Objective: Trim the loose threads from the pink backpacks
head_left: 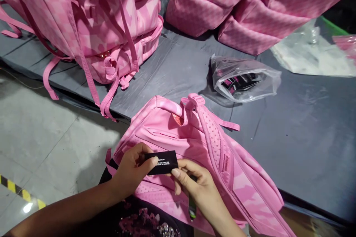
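- Black tag [162, 162] is pinched between our two hands, over the back panel of the pink backpack [200, 163] at the worktop's near edge.
- Our left hand [130, 170] pinches its left end, thumb on top.
- Our right hand [194, 183] pinches its lower right edge, and also grips a dark tool [191, 207].
- Further in, we see a clear plastic bag [244, 79] mid-worktop [306, 126]; more pink backpacks [91, 26] crowd the far edge.
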Motion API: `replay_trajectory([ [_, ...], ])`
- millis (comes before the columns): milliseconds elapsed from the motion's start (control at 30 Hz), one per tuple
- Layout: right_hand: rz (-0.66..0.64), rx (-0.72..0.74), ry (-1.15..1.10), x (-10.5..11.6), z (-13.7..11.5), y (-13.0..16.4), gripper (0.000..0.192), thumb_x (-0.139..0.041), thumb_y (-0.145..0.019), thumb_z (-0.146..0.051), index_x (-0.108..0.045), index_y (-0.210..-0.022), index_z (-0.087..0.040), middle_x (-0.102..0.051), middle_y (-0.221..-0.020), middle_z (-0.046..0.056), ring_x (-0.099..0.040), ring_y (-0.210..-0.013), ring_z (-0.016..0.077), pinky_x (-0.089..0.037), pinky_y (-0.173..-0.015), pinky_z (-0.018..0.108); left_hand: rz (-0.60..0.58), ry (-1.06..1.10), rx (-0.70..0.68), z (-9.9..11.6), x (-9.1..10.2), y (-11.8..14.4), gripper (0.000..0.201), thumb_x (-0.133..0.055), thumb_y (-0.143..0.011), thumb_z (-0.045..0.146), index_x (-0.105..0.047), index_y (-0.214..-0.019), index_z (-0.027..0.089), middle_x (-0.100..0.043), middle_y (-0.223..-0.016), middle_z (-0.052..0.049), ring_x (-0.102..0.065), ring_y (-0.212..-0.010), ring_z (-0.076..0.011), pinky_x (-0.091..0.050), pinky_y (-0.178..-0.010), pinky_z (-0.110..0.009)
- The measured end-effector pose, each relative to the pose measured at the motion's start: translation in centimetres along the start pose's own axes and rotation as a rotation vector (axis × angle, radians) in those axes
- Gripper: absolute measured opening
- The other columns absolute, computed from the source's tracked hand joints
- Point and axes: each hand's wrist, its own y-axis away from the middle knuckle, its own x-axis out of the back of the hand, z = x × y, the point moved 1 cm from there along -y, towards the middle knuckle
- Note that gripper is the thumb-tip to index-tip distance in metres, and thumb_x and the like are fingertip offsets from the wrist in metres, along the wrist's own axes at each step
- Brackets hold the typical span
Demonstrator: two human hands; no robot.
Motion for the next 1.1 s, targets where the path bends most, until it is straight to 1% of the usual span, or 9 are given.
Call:
replay_trajectory([
  [233, 0.045, -0.002, -0.051, 0.0, 0.3, -0.3, 0.031, -0.07, -0.082, -0.05, -0.073, -0.085, -0.019, -0.059, -0.051, -0.003, -0.051, -0.047, 0.0106, -0.044, -0.056, 0.026, -0.077, 0.056, 0.019, 0.5, -0.3, -0.2, 0.024, -0.066, -0.082, 0.038, -0.056, -0.078, 0.016, -0.052, -0.065, 0.004, -0.047, -0.059, -0.0074, -0.04, -0.056, -0.019],
  [367, 0.089, 0.018, -0.126, 0.2, 0.7, -0.2, 0.033, -0.072, -0.08, -0.048, -0.072, -0.094, -0.018, -0.059, -0.05, -0.003, -0.051, -0.045, 0.0097, -0.042, -0.052, 0.024, -0.021, -0.026, -0.059, 0.3, -0.2, 0.0, 0.019, -0.064, -0.084, 0.034, -0.058, -0.078, 0.017, -0.057, -0.064, 0.003, -0.053, -0.058, -0.0083, -0.045, -0.055, -0.019],
  [433, 0.157, 0.03, -0.126, 0.6, 0.6, 0.0, 0.035, -0.074, -0.079, -0.047, -0.071, -0.098, -0.018, -0.063, -0.057, -0.002, -0.052, -0.046, 0.0095, -0.04, -0.048, 0.022, 0.031, -0.197, -0.256, 0.2, 0.1, 0.2, 0.007, -0.062, -0.088, 0.025, -0.061, -0.085, 0.018, -0.064, -0.071, 0.002, -0.059, -0.064, -0.009, -0.05, -0.06, -0.02],
  [533, 0.247, 0.053, -0.096, 1.4, 0.3, 0.3, 0.038, -0.073, -0.08, -0.05, -0.069, -0.097, -0.017, -0.068, -0.069, 0.002, -0.054, -0.047, 0.0089, -0.039, -0.046, 0.021, 0.08, -0.513, -0.849, 0.5, 0.8, 0.5, 0.017, -0.057, -0.089, 0.009, -0.065, -0.1, 0.019, -0.073, -0.094, -0.004, -0.067, -0.086, -0.013, -0.056, -0.079, -0.026],
  [600, 0.158, 0.009, -0.111, 1.6, 0.2, 0.4, 0.041, -0.069, -0.083, -0.054, -0.067, -0.095, -0.015, -0.065, -0.061, 0.001, -0.051, -0.044, 0.0081, -0.037, -0.045, 0.02, 0.082, -0.653, -1.189, 0.8, 1.0, 0.7, 0.019, -0.055, -0.088, 0.006, -0.066, -0.1, 0.015, -0.073, -0.101, -0.008, -0.066, -0.098, -0.0171, -0.057, -0.085, -0.031],
  [667, -0.014, -0.094, -0.188, 1.2, 0.3, 0.5, 0.044, -0.067, -0.084, -0.056, -0.065, -0.095, -0.014, -0.059, -0.05, -0.001, -0.044, -0.039, 0.0061, -0.03, -0.042, 0.017, 0.075, -0.744, -1.337, 1.1, 1.0, 0.7, 0.014, -0.056, -0.09, 0.009, -0.068, -0.096, 0.013, -0.073, -0.101, -0.009, -0.064, -0.103, -0.0188, -0.056, -0.089, -0.034],
  [767, -0.158, -0.176, -0.357, 0.1, 0.4, 0.8, 0.045, -0.071, -0.081, -0.054, -0.061, -0.096, -0.013, -0.058, -0.047, -0.002, -0.034, -0.037, 0.0026, -0.02, -0.04, 0.014, 0.062, -0.823, -1.366, 1.1, 0.7, 0.7, 0.015, -0.054, -0.093, 0.014, -0.069, -0.092, 0.015, -0.073, -0.1, -0.006, -0.062, -0.106, -0.0181, -0.053, -0.096, -0.035],
  [900, -0.135, -0.142, -0.481, -1.7, 0.6, 1.0, 0.047, -0.077, -0.077, -0.045, -0.057, -0.108, -0.016, -0.062, -0.054, -0.002, -0.032, -0.039, 0.0015, -0.02, -0.041, 0.014, 0.146, -0.837, -1.35, 0.5, 0.3, 0.5, 0.018, -0.051, -0.094, 0.014, -0.069, -0.094, 0.015, -0.072, -0.099, -0.006, -0.06, -0.108, -0.0181, -0.052, -0.096, -0.034],
  [1100, 0.291, 0.046, -0.182, -0.1, -0.4, 0.0, 0.03, -0.07, -0.084, -0.045, -0.064, -0.092, -0.016, -0.06, -0.055, -0.002, -0.045, -0.041, 0.0071, -0.033, -0.037, 0.017, 0.089, -0.965, -1.299, -0.5, 0.2, 0.2, 0.026, -0.054, -0.092, 0.018, -0.064, -0.116, 0.021, -0.066, -0.121, -0.007, -0.051, -0.125, -0.0219, -0.039, -0.112, -0.045],
])
